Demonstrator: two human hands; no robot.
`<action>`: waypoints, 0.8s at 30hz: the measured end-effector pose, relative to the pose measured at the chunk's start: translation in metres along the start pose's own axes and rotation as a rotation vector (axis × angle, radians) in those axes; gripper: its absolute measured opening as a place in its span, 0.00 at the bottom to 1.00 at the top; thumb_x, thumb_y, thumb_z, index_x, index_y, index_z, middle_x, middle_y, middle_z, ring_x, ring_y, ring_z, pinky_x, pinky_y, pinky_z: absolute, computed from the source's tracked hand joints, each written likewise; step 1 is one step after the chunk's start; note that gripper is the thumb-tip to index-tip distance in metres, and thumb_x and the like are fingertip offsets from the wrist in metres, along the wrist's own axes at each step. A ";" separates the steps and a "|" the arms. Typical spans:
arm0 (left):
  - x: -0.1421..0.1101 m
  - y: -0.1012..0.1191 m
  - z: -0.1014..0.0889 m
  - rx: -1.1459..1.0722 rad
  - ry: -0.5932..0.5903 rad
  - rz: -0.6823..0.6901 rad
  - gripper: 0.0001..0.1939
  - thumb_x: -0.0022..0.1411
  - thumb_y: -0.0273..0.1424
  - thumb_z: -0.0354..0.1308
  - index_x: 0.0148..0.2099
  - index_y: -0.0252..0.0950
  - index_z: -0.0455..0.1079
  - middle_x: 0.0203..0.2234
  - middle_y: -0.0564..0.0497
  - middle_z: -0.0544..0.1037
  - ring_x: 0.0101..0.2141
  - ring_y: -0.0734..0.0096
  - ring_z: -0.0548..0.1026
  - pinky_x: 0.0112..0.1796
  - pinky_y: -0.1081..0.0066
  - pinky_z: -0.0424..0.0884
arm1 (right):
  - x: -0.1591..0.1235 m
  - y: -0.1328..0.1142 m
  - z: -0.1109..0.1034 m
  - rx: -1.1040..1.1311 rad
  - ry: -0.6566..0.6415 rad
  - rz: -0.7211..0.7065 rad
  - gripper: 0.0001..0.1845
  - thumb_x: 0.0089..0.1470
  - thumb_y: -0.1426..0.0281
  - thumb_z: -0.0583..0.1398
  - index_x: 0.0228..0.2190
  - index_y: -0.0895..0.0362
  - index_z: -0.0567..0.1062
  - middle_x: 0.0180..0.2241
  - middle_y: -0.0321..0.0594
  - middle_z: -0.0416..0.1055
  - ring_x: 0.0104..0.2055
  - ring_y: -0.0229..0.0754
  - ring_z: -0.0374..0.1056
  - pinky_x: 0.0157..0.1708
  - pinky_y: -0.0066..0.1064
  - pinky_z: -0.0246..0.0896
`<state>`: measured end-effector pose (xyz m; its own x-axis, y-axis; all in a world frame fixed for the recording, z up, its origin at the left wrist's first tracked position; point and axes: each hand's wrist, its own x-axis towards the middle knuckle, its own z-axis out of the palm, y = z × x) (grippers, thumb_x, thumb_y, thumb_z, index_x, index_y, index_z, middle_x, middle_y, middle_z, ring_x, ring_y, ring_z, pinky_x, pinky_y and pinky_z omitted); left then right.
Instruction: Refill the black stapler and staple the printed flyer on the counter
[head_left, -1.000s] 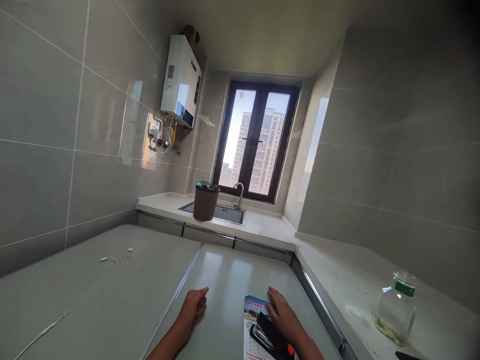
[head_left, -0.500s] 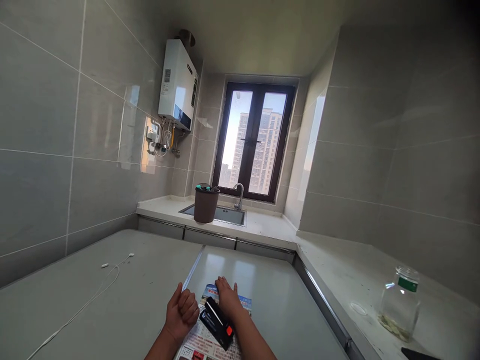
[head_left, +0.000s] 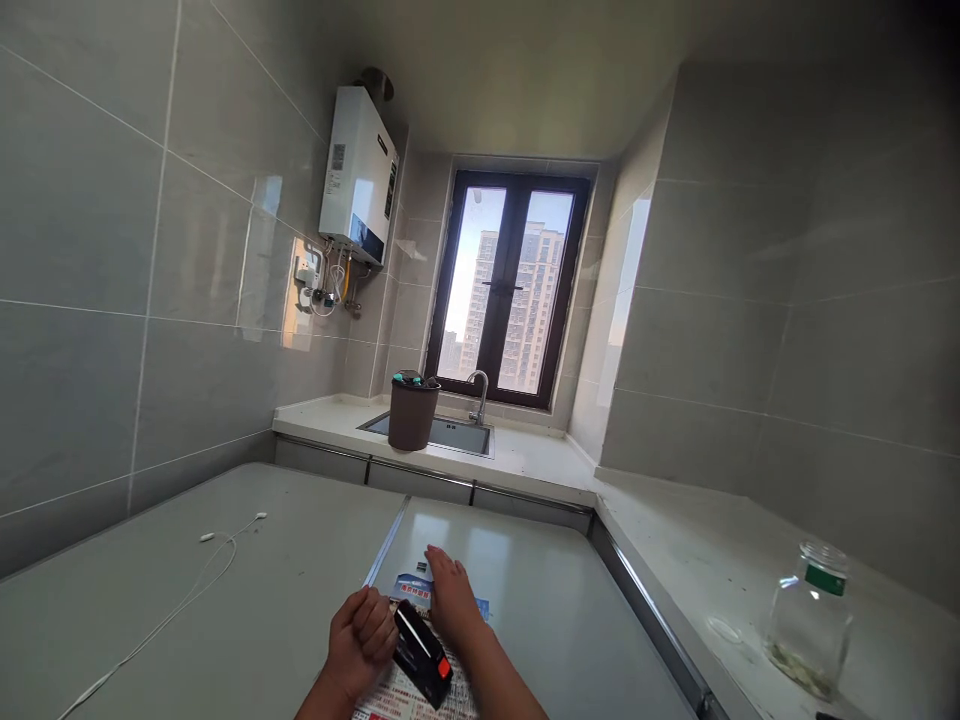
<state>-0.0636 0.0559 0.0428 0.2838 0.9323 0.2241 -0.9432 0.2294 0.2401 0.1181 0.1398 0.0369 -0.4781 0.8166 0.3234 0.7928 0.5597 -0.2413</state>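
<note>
Stapler (head_left: pixel 422 655), black with a red tab, lying across a printed flyer (head_left: pixel 420 640) on the counter (head_left: pixel 525 600), near the bottom edge of the view. Left hand (head_left: pixel 364 640) curled loosely beside it, fingers touching or nearly touching its near end; cannot tell whether actually gripping. Right hand (head_left: pixel 450 600) flat and open, palm down on the flyer's far edge, pinning the sheet.

Judged from the pose: best done by keeping the flat palm pressing so the paper cannot slide, squaring the sheet edges before closing the stapler, and pressing straight down rather than at a slant.

Further out, on the left part of the counter, a white earphone cable (head_left: pixel 187 590) trailing well apart from the hands. On the right, a clear glass jar (head_left: pixel 810 618) with a green label, no lid visible, holding only a thin layer of pale bits at the bottom. At the far end under the window (head_left: pixel 510 290), a steel sink (head_left: pixel 450 432) with tap, and a brown bucket (head_left: pixel 413 412) on its left rim, dark items showing at its top, contents otherwise hidden.
</note>
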 end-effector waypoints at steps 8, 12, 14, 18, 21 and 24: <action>0.005 -0.001 0.002 -0.013 -0.098 0.021 0.37 0.61 0.33 0.63 0.20 0.41 0.33 0.13 0.64 0.34 0.14 0.82 0.31 0.17 0.72 0.36 | -0.126 0.117 -0.074 -0.178 0.069 0.472 0.10 0.58 0.75 0.53 0.34 0.54 0.75 0.36 0.41 0.77 0.41 0.45 0.74 0.35 0.28 0.57; 0.007 0.001 0.000 -0.041 -0.053 0.053 0.36 0.61 0.34 0.62 0.21 0.41 0.34 0.15 0.63 0.36 0.16 0.81 0.34 0.18 0.71 0.37 | -0.181 0.176 -0.101 -0.207 0.092 0.628 0.11 0.59 0.75 0.51 0.31 0.55 0.73 0.31 0.43 0.77 0.35 0.44 0.74 0.31 0.29 0.54; 0.008 0.004 -0.001 -0.038 -0.006 0.091 0.34 0.62 0.33 0.62 0.21 0.41 0.35 0.15 0.63 0.37 0.16 0.80 0.36 0.18 0.70 0.38 | -0.195 0.192 -0.100 -0.158 0.139 0.561 0.10 0.57 0.75 0.52 0.30 0.54 0.73 0.32 0.41 0.77 0.36 0.43 0.73 0.35 0.28 0.57; 0.009 0.012 0.001 -0.050 0.110 0.265 0.30 0.64 0.30 0.59 0.22 0.40 0.38 0.15 0.62 0.41 0.15 0.78 0.43 0.18 0.69 0.44 | -0.201 0.205 -0.086 -0.115 0.203 0.486 0.11 0.55 0.74 0.52 0.33 0.53 0.73 0.36 0.42 0.77 0.41 0.45 0.74 0.41 0.30 0.61; 0.011 0.014 0.001 -0.039 0.146 0.348 0.28 0.63 0.28 0.60 0.22 0.39 0.42 0.13 0.61 0.48 0.14 0.80 0.48 0.18 0.70 0.47 | -0.199 0.209 -0.079 -0.087 0.235 0.498 0.11 0.54 0.73 0.53 0.34 0.52 0.74 0.38 0.44 0.78 0.43 0.47 0.75 0.43 0.32 0.62; 0.011 0.012 0.000 -0.009 0.131 0.339 0.27 0.62 0.27 0.61 0.22 0.39 0.45 0.13 0.61 0.54 0.14 0.80 0.53 0.18 0.70 0.49 | -0.201 0.216 -0.076 -0.051 0.265 0.498 0.11 0.51 0.71 0.55 0.34 0.51 0.75 0.38 0.43 0.79 0.43 0.47 0.75 0.44 0.31 0.64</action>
<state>-0.0716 0.0693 0.0486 -0.0695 0.9836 0.1664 -0.9816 -0.0971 0.1642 0.4144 0.0860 -0.0110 0.0640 0.9135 0.4019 0.9187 0.1034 -0.3813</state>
